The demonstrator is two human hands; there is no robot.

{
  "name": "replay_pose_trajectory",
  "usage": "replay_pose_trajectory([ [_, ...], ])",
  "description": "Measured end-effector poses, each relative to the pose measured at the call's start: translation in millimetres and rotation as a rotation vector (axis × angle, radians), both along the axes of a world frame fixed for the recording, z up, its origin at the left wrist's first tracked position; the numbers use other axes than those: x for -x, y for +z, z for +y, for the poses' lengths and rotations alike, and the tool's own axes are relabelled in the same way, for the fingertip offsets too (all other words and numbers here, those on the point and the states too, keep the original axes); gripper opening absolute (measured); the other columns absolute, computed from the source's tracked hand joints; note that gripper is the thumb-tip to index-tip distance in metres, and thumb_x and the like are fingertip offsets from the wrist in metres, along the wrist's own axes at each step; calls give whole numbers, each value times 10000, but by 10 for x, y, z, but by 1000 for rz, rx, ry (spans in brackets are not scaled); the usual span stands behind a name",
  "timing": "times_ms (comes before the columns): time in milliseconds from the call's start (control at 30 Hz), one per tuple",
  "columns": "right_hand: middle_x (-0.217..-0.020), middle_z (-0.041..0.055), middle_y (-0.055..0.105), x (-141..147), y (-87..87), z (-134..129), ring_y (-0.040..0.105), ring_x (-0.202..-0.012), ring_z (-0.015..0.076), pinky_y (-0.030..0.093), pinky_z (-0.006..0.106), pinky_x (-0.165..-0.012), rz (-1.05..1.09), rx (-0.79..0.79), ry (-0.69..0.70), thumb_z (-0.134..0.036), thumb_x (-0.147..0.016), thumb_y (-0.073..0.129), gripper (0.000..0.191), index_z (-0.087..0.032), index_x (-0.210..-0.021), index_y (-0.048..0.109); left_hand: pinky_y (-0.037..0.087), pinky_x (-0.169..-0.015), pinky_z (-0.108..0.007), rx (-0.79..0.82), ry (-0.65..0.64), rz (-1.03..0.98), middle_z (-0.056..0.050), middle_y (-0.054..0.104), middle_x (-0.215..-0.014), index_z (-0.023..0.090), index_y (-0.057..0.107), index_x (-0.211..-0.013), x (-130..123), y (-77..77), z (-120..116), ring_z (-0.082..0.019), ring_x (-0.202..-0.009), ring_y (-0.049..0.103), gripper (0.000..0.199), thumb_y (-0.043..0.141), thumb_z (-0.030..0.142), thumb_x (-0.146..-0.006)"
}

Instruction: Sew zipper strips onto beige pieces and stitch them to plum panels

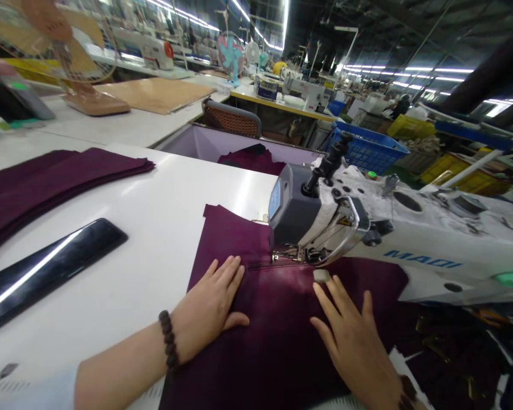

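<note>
Fabric: the maroon fabric piece (277, 319) lies flat on the white counter (154, 250).
Far edge: tucked under the sewing machine's presser foot (288, 254).
Surface: smooth, with a stitched seam line.

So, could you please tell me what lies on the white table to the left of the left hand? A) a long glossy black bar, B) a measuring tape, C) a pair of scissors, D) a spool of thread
A: a long glossy black bar lies on the white table, left of the left hand, which rests flat on the maroon fabric.

Fabric stack (47, 182) left; fan (64, 51) behind; blue crate (367, 149).
</note>
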State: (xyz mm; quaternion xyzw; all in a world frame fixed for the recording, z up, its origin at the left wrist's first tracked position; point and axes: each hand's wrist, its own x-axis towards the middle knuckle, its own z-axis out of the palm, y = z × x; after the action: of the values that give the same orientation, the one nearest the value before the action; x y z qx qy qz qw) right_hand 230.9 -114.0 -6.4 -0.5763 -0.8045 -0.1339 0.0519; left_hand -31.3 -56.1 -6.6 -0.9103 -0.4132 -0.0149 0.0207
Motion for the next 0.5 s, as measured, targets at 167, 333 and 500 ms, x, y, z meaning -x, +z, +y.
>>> replay_pose_trajectory([
  [167,-1398,99,305,-77,-74,-218,344,-1244,310,396,646,-806,-88,-45,21,-343,-909,254,451,-216,-1333,345,395,-942,-511,8,34,0,-256,432,-1284,16,456,-1246,-2,38,-47,-369,-1191,413,814,558,620,-711],
  [333,-1393,156,290,-114,-189,-404,396,-1197,362,473,615,-669,-166,43,182,-363,-871,347,547,-261,-1394,221,391,-942,-521,11,26,-58,-266,433,-1279,8,467,-1234,0,13,-26,-376,-1188,413,822,589,613,-691],
  [500,-1392,146,306,3,-256,-76,363,-1214,381,399,683,-730,-8,104,59,-364,-882,346,492,-298,-1366,286,360,-966,-538,-4,1,-163,-237,448,-1282,28,479,-1219,88,23,132,-354,-1207,400,737,541,593,-748],
])
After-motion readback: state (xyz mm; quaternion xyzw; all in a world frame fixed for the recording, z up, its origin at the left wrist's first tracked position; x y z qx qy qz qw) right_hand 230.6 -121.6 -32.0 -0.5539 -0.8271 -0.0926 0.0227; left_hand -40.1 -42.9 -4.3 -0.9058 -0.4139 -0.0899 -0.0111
